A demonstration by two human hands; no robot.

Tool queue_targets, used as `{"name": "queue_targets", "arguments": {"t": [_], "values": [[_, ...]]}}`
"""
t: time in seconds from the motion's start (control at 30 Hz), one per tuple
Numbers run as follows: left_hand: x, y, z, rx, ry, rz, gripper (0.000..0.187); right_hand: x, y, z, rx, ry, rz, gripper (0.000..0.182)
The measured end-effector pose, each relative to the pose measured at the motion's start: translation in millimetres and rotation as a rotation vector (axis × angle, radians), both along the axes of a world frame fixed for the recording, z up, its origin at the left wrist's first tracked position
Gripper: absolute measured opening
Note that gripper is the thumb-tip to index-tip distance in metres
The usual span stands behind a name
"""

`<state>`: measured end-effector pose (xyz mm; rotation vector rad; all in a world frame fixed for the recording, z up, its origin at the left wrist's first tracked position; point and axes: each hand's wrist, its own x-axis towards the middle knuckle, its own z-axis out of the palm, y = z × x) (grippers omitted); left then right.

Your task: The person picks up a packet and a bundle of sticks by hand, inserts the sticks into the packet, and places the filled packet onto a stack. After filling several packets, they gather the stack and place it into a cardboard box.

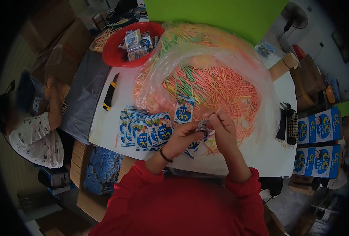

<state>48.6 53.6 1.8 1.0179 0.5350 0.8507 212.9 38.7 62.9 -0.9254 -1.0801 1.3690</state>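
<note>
My left hand (182,138) is closed on a small blue-and-white printed packet (203,128), held upright over the table's near edge. Close beside it, my right hand (224,129) has thumb and fingers pinched together near the packet's top; what they grip is too small to make out. Another packet (184,109) lies just beyond my left hand, and one more (192,148) shows partly below it. Left of my hands is a pile of similar packets (143,131). Beyond them, pink, green and yellow thin sticks (221,88) fill a large clear plastic bag (155,84).
A red bowl (111,55) of packets stands at the back left, near a yellow-black utility knife (111,92). A tan bottle (283,67) stands at right, above a checked case (292,128). Printed boxes (318,161) are beyond the right edge. Another person (37,137) sits at left.
</note>
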Motion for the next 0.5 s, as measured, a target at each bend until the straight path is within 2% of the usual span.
{"name": "queue_targets", "arguments": {"t": [0.03,0.1,0.23,0.3,0.33,0.4,0.43,0.5], "values": [[3.1,-1.6,5.4,0.001,0.002,0.005,0.03,-1.2,-0.5,5.3,0.001,0.002,0.005,0.02],[7.4,-6.8,17.6,-0.124,-0.111,0.018,0.028,-4.5,-1.4,10.2,-0.053,0.157,-0.149,0.021],[-2.8,-12.5,26.1,-0.16,-0.076,0.005,0.029,-6.1,-7.3,-1.2,0.076,0.182,-0.088,0.022],[-13.9,-18.5,23.0,-0.098,-0.005,-0.004,0.03,-4.6,-10.9,7.3,0.008,0.514,-0.207,0.021],[-21.1,-21.3,28.9,-0.101,-0.004,-0.003,0.03,6.2,-10.7,5.3,0.005,0.514,-0.207,0.021],[-43.7,-24.4,43.4,-0.079,0.116,0.188,0.033,43.4,-10.6,0.6,0.027,0.691,-0.219,0.018],[-56.6,-20.9,42.6,-0.081,0.117,0.178,0.033,54.1,-12.2,5.2,-0.043,0.626,-0.297,0.017],[-83.6,-11.6,37.1,0.017,0.534,0.381,0.04,83.3,-17.5,-12.0,-0.037,0.613,-0.223,0.018]]}}
